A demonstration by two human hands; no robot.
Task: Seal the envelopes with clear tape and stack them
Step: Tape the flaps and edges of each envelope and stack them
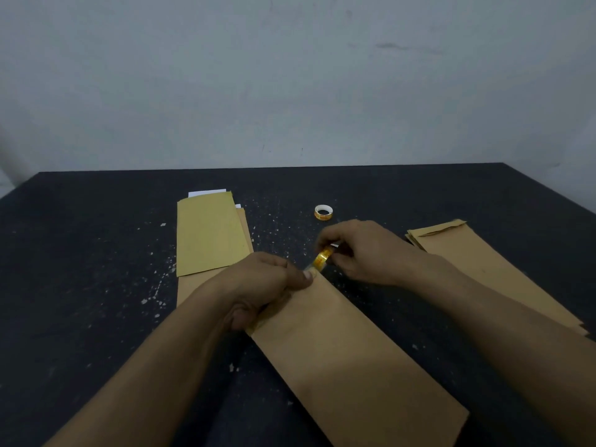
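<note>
Gripping the envelope (348, 359) top with curled left hand (267, 282), thumb pressed down; pinching the tape roll (323, 258) in right hand (364, 253) fingers just beside. Envelope's long side running from both hands back toward the body. Counting two rolls, spare roll (323, 211) past the right hand; left pile (206, 233), right pile (477, 259), maybe a few each.

On the table (96, 285), an envelope (348, 350) was laid at centre, with a held tape roll (323, 257) over its far end. An envelope pile (209, 233) was placed at 10 o'clock, a second pile (477, 262) at 2 o'clock, and a spare roll (323, 211) farther back at 12 o'clock.
</note>
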